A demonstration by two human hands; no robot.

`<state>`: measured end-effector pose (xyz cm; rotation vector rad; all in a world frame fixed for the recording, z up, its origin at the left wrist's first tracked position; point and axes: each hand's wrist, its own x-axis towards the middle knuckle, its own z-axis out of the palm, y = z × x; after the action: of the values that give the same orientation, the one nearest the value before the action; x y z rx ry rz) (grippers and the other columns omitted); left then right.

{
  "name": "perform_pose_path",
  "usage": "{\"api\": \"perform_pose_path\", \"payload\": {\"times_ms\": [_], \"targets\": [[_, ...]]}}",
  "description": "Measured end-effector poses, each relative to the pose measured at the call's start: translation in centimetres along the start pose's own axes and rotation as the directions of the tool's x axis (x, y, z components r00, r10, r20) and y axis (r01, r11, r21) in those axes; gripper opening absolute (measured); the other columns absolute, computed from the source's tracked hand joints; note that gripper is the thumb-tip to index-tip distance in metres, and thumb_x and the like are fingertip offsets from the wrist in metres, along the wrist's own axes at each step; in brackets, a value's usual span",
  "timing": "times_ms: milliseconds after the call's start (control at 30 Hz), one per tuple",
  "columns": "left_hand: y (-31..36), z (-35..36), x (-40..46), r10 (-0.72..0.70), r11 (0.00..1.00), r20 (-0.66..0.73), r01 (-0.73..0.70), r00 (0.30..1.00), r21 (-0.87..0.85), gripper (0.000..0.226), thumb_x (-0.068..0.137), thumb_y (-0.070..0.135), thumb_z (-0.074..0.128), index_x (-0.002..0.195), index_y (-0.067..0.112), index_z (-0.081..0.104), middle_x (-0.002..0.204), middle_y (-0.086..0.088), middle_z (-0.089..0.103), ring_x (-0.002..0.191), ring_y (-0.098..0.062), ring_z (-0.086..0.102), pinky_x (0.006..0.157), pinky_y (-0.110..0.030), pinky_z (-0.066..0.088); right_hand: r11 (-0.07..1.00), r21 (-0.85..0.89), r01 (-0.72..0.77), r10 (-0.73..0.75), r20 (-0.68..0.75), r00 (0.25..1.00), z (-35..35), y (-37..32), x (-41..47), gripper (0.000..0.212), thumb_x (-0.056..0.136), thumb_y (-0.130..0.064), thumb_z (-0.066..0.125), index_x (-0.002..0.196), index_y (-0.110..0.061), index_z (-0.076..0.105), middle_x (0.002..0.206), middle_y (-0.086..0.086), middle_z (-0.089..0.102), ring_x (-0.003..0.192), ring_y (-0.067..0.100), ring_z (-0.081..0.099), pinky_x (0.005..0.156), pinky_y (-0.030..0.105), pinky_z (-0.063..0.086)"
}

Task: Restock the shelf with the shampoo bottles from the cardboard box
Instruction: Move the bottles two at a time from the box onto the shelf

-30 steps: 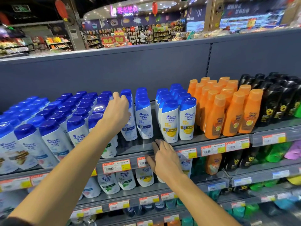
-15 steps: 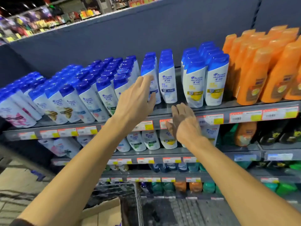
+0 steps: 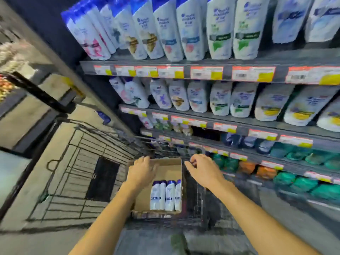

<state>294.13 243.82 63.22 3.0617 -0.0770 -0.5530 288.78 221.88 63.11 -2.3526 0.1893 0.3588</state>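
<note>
Both my arms reach forward and down, my left hand [image 3: 141, 172] open with fingers loosely spread, my right hand [image 3: 203, 169] beside it, fingers loosely curled, empty.

A wire shopping cart [image 3: 103, 162] is standing on the tan floor [image 3: 60, 183] next to the rows of bottles. Orange and yellow price tags [image 3: 206, 72] are lining the front edges of the rows. Low down on the right, green bottles [image 3: 301, 184] and orange bottles [image 3: 246, 167] are sitting side by side. Dark blue bottles [image 3: 248, 141] are sitting one row above them. Far left, everything is looking blurry.
</note>
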Motion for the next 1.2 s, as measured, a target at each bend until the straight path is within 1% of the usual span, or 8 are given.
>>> {"api": "perform_pose_path", "payload": {"times_ms": [167, 300, 467, 600, 733, 933, 1100, 1200], "targets": [[-10.1, 8.5, 2.0, -0.110, 0.992, 0.268, 0.122, 0.957, -0.029, 0.050, 0.098, 0.043, 0.046, 0.130, 0.005, 0.048, 0.131, -0.019, 0.054, 0.118, -0.036, 0.053, 0.095, -0.043, 0.047, 0.978, 0.063, -0.201, 0.172, 0.311, 0.935, 14.7, -0.8, 2.7, 0.031, 0.096, -0.042, 0.048, 0.091, -0.014, 0.059, 0.097, 0.010, 0.064, 0.087, 0.031, 0.061, 0.078, 0.046, 0.052], [-14.8, 13.6, 5.5, -0.077, 0.993, 0.442, 0.109, 0.894, -0.048, 0.045, 0.097, 0.038, 0.047, 0.128, 0.006, 0.049, 0.129, -0.019, 0.056, 0.115, -0.036, 0.056, 0.090, -0.041, 0.048, 0.931, 0.092, -0.353, 0.287, 0.411, 0.865, 24.5, -1.7, 4.7, 0.019, 0.096, -0.038, 0.049, 0.099, -0.020, 0.055, 0.093, 0.002, 0.055, 0.091, 0.024, 0.055, 0.084, 0.041, 0.049], [-19.2, 19.0, 10.9, -0.033, 0.997, 0.503, 0.066, 0.864, -0.049, 0.042, 0.098, 0.031, 0.046, 0.134, 0.008, 0.043, 0.136, -0.014, 0.049, 0.124, -0.033, 0.048, 0.098, -0.044, 0.042, 0.851, -0.017, -0.525, 0.485, 0.410, 0.773, 33.4, -1.1, 9.8, 0.021, 0.091, -0.039, 0.057, 0.082, -0.020, 0.059, 0.079, 0.000, 0.057, 0.090, 0.027, 0.062, 0.075, 0.033, 0.048], [-21.3, 24.4, 14.0, -0.042, 0.994, 0.580, 0.092, 0.813, -0.056, 0.047, 0.098, 0.028, 0.047, 0.139, 0.007, 0.037, 0.143, -0.015, 0.042, 0.130, -0.033, 0.042, 0.105, -0.044, 0.039, 0.820, -0.079, -0.567, 0.556, 0.347, 0.755, 37.8, 0.7, 13.8, 0.027, 0.093, -0.038, 0.056, 0.100, -0.011, 0.057, 0.100, 0.009, 0.061, 0.101, 0.032, 0.061, 0.073, 0.030, 0.040], [-21.2, 29.7, 16.0, -0.059, 0.963, 0.627, 0.210, 0.777, -0.169, 0.048, 0.094, 0.032, 0.057, 0.135, 0.010, 0.045, 0.141, -0.012, 0.045, 0.128, -0.029, 0.046, 0.107, -0.040, 0.039, 0.841, -0.166, -0.515, 0.541, 0.294, 0.788, 40.9, 2.3, 16.6, 0.051, 0.090, -0.039, 0.062, 0.129, -0.009, 0.048, 0.127, 0.012, 0.054, 0.119, 0.031, 0.053, 0.093, 0.034, 0.043], [-20.1, 35.5, 17.2, -0.008, 0.851, 0.541, 0.290, 0.841, -0.438, 0.054, 0.089, 0.029, 0.066, 0.134, 0.010, 0.043, 0.129, -0.011, 0.048, 0.117, -0.029, 0.051, 0.096, -0.036, 0.042, 0.826, -0.058, -0.560, 0.560, 0.183, 0.808, 44.3, 3.4, 17.6, 0.049, 0.090, -0.037, 0.064, 0.131, -0.016, 0.047, 0.119, -0.008, 0.056, 0.110, 0.016, 0.052, 0.087, 0.009, 0.034], [-19.8, 37.3, 17.4, -0.022, 0.824, 0.589, 0.348, 0.808, -0.447, 0.073, 0.075, 0.032, 0.079, 0.130, 0.006, 0.038, 0.124, -0.016, 0.047, 0.111, -0.035, 0.053, 0.088, -0.040, 0.045, 0.752, -0.340, -0.564, 0.642, 0.184, 0.744, 45.3, 2.7, 19.3, 0.066, 0.096, -0.041, 0.050, 0.144, 0.000, 0.029, 0.146, 0.019, 0.039, 0.134, 0.030, 0.039, 0.107, 0.035, 0.028], [-20.1, 37.1, 17.6, -0.080, 0.785, 0.602, 0.423, 0.795, -0.454, 0.073, 0.071, 0.034, 0.082, 0.124, 0.010, 0.038, 0.120, -0.014, 0.050, 0.108, -0.034, 0.055, 0.087, -0.041, 0.048, 0.738, -0.314, -0.598, 0.664, 0.174, 0.728, 45.3, 1.7, 19.3, 0.055, 0.095, -0.035, 0.053, 0.135, -0.001, 0.037, 0.133, 0.018, 0.052, 0.123, 0.031, 0.051, 0.098, 0.036, 0.039]]}}
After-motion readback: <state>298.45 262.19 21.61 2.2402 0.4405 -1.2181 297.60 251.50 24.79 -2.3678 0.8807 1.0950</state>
